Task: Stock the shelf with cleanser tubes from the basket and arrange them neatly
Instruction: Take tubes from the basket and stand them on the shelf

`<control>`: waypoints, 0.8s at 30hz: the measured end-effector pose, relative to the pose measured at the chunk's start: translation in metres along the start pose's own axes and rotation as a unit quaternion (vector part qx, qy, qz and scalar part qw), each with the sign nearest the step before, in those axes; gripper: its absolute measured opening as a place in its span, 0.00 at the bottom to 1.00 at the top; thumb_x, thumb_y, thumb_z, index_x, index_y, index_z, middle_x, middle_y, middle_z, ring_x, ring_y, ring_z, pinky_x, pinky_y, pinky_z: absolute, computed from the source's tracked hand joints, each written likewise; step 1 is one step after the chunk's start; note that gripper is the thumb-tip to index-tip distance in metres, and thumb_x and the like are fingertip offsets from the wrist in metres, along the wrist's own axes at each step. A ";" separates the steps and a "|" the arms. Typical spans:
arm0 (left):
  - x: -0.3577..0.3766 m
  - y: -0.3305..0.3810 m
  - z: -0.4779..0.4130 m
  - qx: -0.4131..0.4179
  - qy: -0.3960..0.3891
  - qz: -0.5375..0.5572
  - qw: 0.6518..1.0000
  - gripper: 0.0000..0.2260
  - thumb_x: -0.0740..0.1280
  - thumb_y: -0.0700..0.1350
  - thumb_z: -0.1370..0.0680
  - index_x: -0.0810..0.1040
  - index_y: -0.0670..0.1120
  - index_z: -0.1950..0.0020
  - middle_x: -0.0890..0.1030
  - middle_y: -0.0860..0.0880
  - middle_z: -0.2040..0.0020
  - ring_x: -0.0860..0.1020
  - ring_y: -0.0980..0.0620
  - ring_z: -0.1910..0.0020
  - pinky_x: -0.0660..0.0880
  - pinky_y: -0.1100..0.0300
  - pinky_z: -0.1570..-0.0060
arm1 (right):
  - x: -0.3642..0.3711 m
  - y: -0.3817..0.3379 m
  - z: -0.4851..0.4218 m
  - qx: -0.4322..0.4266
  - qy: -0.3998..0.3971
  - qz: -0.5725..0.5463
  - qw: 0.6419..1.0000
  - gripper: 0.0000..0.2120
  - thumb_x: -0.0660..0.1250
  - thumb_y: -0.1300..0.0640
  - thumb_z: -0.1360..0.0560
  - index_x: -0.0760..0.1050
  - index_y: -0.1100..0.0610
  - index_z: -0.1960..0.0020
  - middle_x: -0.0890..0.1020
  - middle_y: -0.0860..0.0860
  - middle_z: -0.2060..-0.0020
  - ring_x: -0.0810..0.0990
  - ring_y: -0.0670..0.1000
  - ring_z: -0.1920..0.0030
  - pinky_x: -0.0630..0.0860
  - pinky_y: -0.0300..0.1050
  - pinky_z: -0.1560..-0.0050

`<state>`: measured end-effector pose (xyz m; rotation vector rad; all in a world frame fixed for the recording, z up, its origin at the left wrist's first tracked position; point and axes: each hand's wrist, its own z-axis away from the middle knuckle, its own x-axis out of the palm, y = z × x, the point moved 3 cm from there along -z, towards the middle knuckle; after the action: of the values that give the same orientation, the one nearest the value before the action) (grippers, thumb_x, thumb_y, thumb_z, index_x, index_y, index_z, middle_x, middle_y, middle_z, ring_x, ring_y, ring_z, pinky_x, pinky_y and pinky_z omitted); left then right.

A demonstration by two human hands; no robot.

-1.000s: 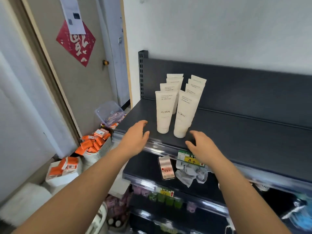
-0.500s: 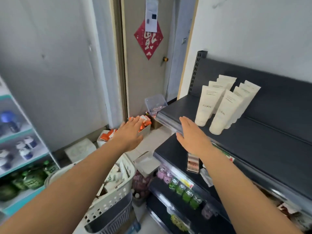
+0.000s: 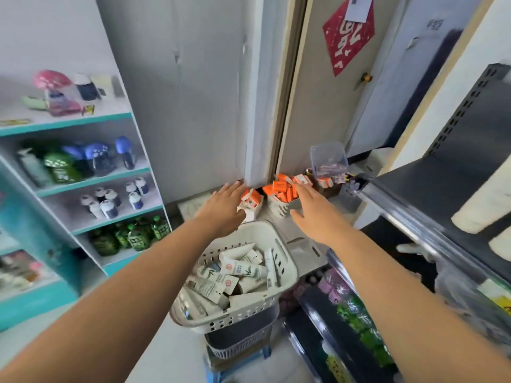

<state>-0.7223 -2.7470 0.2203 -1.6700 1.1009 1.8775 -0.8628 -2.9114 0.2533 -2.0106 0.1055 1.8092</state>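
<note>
Cleanser tubes (image 3: 238,273) lie heaped in the white basket (image 3: 289,268) at 6 o'clock. Over its far rim, the left hand (image 3: 224,208) at 11 and the right hand (image 3: 315,215) at 1 hover spread, holding nothing. At 12, a small bin (image 3: 279,209) holds orange boxes (image 3: 280,187). The dark shelf (image 3: 448,186) is at 3.

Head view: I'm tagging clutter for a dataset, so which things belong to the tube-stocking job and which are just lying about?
Job in hand: white basket; cleanser tubes in it; dark shelf; standing tubes on it; left hand and right hand, both empty.

Lying about: orange boxes; clear tub; bottles on the teal shelving; red door sign.
</note>
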 end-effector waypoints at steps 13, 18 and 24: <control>0.092 -0.107 -0.001 -0.111 -0.140 0.072 0.981 0.29 0.60 0.47 0.19 0.52 0.49 0.21 0.55 0.48 0.21 0.57 0.46 0.23 0.56 0.53 0.26 | 0.117 -0.011 -0.060 0.027 -0.146 -0.016 0.989 0.31 0.58 0.51 0.19 0.51 0.59 0.21 0.56 0.55 0.22 0.57 0.54 0.23 0.57 0.47 0.26; 0.138 -0.129 0.013 -0.175 -0.184 0.076 0.964 0.27 0.59 0.48 0.20 0.56 0.50 0.22 0.60 0.47 0.22 0.62 0.45 0.26 0.59 0.53 0.29 | 0.170 0.002 -0.066 0.026 -0.223 -0.016 0.974 0.30 0.58 0.51 0.19 0.51 0.58 0.21 0.57 0.54 0.22 0.60 0.55 0.25 0.63 0.52 0.28; 0.183 -0.139 0.035 -0.209 -0.243 0.111 0.941 0.31 0.63 0.42 0.23 0.56 0.49 0.22 0.61 0.44 0.23 0.64 0.43 0.27 0.64 0.50 0.30 | 0.223 0.011 -0.057 0.019 -0.298 -0.009 0.954 0.28 0.60 0.52 0.19 0.55 0.58 0.23 0.65 0.55 0.27 0.67 0.56 0.29 0.67 0.52 0.31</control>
<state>-0.6809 -2.6723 0.0035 -1.1823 0.7426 2.6289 -0.7809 -2.8914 0.0385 -1.3546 -0.0606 2.2928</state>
